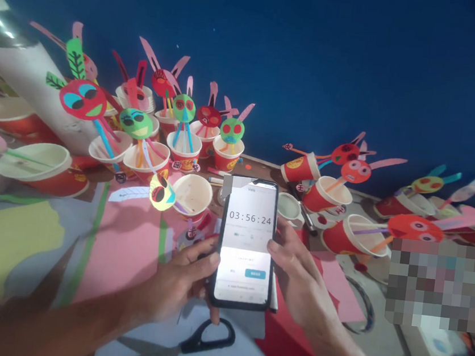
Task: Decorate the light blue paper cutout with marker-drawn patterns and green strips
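A smartphone [247, 245] in a dark case is held upright over the table, its lit screen showing the digits 03:56:24. My left hand [190, 272] grips its left edge, thumb on the front and a finger under the bottom corner. Along the right edge, my right hand [296, 265] closes on the phone with its fingertips at the side. Below the phone lie black-handled scissors [201, 342] with spread blades. A paper cup [193, 193] with a yellow-and-blue paper face [162, 193] leaning from it stands just behind my left hand.
Red-and-white paper cups with paper-faced figures, such as a green face [184, 108], line the blue wall [277, 51]. Pink paper [121, 250], yellow paper [9, 255] and red paper [287, 343] cover the table. A tape roll [362, 306] sits right; a large white cylinder [38, 81] leans left.
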Action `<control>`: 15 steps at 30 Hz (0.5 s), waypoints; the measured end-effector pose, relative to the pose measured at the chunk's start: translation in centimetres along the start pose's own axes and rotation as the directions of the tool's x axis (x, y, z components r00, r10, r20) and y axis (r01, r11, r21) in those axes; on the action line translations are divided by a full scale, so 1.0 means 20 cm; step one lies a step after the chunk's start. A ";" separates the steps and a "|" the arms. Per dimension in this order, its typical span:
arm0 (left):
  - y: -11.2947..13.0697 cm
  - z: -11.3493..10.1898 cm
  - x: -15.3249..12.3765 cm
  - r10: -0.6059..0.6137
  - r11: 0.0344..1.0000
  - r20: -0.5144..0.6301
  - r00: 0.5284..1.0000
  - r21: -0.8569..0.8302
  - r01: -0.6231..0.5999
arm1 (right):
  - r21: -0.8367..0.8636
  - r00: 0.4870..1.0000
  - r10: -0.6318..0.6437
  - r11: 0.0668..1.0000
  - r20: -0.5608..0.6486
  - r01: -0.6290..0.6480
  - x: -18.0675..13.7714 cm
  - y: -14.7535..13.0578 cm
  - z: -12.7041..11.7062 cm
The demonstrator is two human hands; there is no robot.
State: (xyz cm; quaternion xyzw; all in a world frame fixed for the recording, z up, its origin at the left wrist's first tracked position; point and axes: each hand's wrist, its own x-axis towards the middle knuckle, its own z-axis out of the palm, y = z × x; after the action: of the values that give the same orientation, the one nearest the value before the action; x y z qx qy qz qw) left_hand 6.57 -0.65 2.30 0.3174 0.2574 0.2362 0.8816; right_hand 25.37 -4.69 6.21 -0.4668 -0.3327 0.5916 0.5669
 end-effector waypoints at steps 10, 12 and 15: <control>0.00 0.01 0.00 0.012 0.999 -0.006 1.000 0.037 -0.011 | 0.001 0.998 0.062 0.998 -0.022 -0.062 0.00 0.03 0.00; 0.00 0.01 0.00 0.013 0.999 -0.002 1.000 0.044 -0.013 | -0.024 0.991 0.075 0.997 -0.110 -0.078 0.00 0.06 -0.01; 0.00 0.01 0.00 0.014 0.998 0.011 1.000 0.059 -0.015 | -0.004 0.983 0.099 0.995 -0.155 -0.101 0.02 0.06 -0.01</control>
State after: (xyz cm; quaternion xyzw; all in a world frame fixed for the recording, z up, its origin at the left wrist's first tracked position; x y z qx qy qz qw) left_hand 6.65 -0.81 2.49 0.3465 0.2572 0.2333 0.8714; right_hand 25.23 -4.55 4.90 -0.5305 -0.2674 0.5795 0.5579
